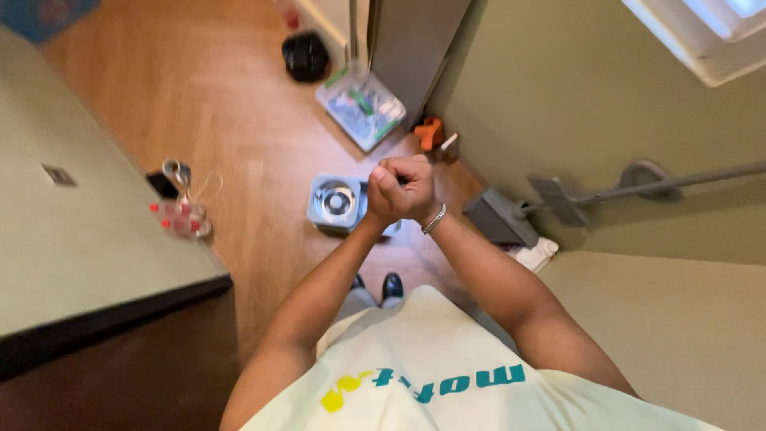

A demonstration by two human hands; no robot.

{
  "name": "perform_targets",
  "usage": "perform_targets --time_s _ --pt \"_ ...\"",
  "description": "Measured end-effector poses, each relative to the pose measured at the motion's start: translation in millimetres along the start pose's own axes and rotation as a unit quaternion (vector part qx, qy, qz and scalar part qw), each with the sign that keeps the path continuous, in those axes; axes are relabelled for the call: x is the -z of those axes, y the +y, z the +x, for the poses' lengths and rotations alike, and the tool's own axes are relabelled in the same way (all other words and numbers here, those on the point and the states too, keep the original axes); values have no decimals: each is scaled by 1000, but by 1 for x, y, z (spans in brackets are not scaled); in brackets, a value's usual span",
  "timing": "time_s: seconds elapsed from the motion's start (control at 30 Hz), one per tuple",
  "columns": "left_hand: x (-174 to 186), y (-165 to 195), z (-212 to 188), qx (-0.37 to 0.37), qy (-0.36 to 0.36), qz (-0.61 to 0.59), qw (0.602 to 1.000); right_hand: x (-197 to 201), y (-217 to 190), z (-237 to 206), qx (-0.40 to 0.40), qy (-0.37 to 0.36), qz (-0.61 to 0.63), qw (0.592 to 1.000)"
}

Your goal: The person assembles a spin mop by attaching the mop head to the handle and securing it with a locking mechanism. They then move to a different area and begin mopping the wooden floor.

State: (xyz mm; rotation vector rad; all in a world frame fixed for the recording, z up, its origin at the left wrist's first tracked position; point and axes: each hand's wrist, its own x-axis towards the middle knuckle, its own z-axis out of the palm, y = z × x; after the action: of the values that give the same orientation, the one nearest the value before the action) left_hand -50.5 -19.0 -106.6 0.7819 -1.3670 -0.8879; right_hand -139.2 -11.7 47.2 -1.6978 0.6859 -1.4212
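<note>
The left hand (pixel 381 194) and the right hand (pixel 413 185) are pressed together in front of the body, held above the wooden floor (pixel 231 104). The fingers of both are curled tight and wrapped around one another, so both hands are clenched; whether anything small sits inside them cannot be told, as the knuckles hide the palms. A thin silver bracelet (pixel 434 219) circles the right wrist.

Directly below the hands, on the floor, stands a square, pale grey mop bucket (pixel 335 203) with a round, shiny metal basket in its middle; the hands cover its right edge. To its right a grey flat mop (pixel 558 198) leans along the olive wall, its long handle running towards the right edge of the view, with a white cloth beside its base. Farther up the floor lie a clear plastic box (pixel 361 105) with a green-trimmed lid and a black bag (pixel 305 56). At the right edge of the green countertop (pixel 72 239) on the left sits a small clear item with red dots.
</note>
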Motion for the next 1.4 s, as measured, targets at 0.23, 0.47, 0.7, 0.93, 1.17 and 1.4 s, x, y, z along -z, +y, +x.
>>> perform_targets --time_s 0.23,0.47,0.7,0.93,1.17,1.4 --pt "8 -86 -50 -29 1 157 987 -10 75 -51 -34 41 -21 998" --pt "27 -108 -78 57 -100 183 976 -31 136 -107 -33 55 -94 994" --pt "36 -64 -65 72 -88 114 987 -31 138 -104 -125 34 -137 982" --pt "19 -17 -24 48 -144 156 976 13 58 -33 -173 -285 -159 929" --pt "-12 110 36 226 -188 -56 954 53 -101 24 -67 -199 -36 977" --pt "-19 70 14 -70 -64 36 995 15 -62 -10 -91 -1 -47 995"
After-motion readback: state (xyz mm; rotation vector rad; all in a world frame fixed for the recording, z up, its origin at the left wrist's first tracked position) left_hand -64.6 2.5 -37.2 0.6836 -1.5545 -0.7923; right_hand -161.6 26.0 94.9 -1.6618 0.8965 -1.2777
